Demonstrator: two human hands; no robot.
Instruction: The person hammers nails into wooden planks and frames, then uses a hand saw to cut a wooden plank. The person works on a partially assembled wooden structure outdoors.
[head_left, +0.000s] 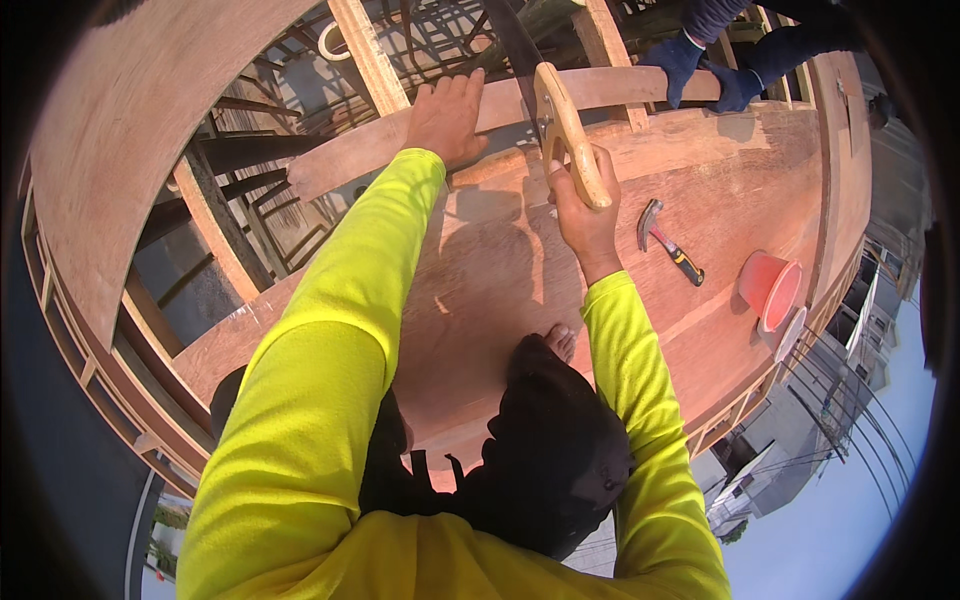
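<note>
My right hand [585, 215] is closed around the handsaw's wooden handle [565, 130], rigid and easy to hold. My left hand [445, 120] lies flat, open, pinning the long stiff plank [400, 140] beyond. A co-worker's gloved hands [700, 70] steady its far end.

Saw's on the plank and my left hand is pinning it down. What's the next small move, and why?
Probably a short, light stroke to set the cut. The right hand grips the wooden handle of the saw, its blade crossing the plank, while the left hand presses the plank flat and a co-worker's gloved hands steady its far end.
</note>
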